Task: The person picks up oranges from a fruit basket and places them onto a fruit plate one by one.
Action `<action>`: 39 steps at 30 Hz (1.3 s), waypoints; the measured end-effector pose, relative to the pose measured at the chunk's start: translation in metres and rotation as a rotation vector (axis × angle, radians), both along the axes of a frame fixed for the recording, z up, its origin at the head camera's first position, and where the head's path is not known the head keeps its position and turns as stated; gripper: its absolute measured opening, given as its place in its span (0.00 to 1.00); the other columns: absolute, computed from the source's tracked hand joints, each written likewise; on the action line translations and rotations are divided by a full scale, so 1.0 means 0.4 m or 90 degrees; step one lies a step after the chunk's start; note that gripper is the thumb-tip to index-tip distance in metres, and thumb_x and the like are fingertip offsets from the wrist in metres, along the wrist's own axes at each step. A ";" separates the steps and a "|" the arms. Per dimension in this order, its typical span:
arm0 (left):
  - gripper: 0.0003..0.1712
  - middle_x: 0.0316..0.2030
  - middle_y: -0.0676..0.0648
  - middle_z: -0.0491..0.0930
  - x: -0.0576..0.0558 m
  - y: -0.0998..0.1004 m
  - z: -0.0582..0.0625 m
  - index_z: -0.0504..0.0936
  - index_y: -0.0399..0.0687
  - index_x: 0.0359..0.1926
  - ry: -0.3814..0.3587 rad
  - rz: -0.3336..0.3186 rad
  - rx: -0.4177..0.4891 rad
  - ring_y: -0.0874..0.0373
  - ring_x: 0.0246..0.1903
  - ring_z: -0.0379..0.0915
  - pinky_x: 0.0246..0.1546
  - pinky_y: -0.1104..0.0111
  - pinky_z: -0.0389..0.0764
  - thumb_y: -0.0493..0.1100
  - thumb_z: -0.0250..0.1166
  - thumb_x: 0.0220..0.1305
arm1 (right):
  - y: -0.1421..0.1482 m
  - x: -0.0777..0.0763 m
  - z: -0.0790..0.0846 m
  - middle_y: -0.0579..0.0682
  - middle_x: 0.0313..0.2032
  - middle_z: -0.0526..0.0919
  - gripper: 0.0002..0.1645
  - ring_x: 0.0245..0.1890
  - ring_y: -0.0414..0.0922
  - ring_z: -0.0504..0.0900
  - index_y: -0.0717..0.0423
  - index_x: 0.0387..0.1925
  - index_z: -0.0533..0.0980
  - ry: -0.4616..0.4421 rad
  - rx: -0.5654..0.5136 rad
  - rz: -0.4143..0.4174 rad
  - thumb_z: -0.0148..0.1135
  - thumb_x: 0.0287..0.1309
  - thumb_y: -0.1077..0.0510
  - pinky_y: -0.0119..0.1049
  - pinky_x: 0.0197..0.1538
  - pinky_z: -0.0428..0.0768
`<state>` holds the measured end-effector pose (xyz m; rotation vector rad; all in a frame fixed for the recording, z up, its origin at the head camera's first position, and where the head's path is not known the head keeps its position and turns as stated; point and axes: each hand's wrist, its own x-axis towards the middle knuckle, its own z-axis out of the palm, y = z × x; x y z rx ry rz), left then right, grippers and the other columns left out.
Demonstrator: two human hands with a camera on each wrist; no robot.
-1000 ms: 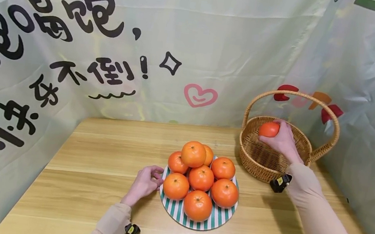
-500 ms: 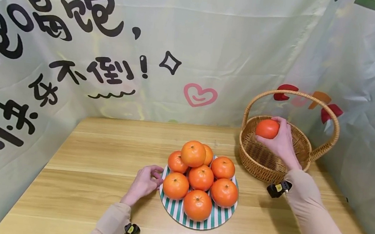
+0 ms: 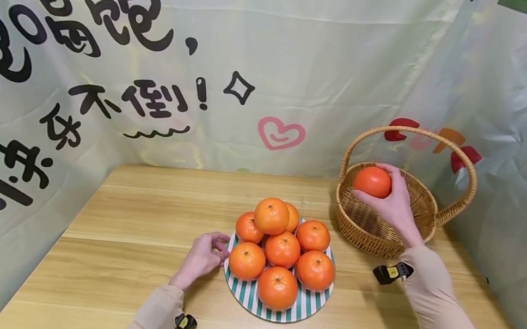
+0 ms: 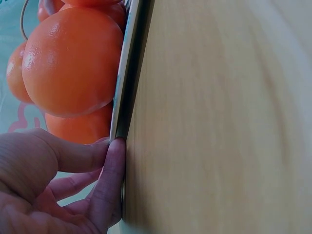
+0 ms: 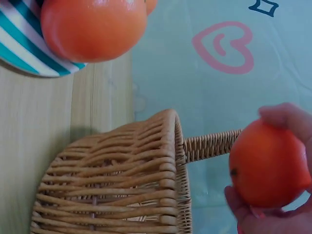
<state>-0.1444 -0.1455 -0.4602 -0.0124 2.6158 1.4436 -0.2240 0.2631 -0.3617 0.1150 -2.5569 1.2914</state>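
Observation:
My right hand (image 3: 396,204) grips a smooth red-orange tangerine (image 3: 372,182), which overlaps the wicker basket's opening in the head view. The right wrist view shows this tangerine (image 5: 267,165) higher than the rim of the basket (image 5: 117,180), between thumb and fingers. On the left, my left hand (image 3: 205,257) pinches the edge of a round green-and-white striped plate (image 3: 249,297). In the left wrist view, thumb and fingers (image 4: 113,161) meet at the plate's rim (image 4: 127,78). Several tangerines (image 3: 282,250) are piled on that plate, one (image 3: 272,216) on top.
The wicker basket (image 3: 359,228) stands at the back right of the wooden table (image 3: 148,216), its tall arched handle (image 3: 415,131) rising above it. A printed cloth (image 3: 240,30) hangs behind the table and along both sides.
My right hand has shifted slightly left with the tangerine, which looks a little larger in the head view. My left hand and the piled plate have stayed put.

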 end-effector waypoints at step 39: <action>0.21 0.35 0.39 0.82 -0.001 0.000 -0.005 0.80 0.31 0.53 0.018 0.012 0.011 0.59 0.24 0.79 0.26 0.68 0.88 0.25 0.68 0.57 | -0.052 0.076 0.030 0.37 0.59 0.69 0.34 0.51 0.35 0.77 0.48 0.71 0.63 0.050 -0.156 0.158 0.61 0.66 0.59 0.23 0.45 0.82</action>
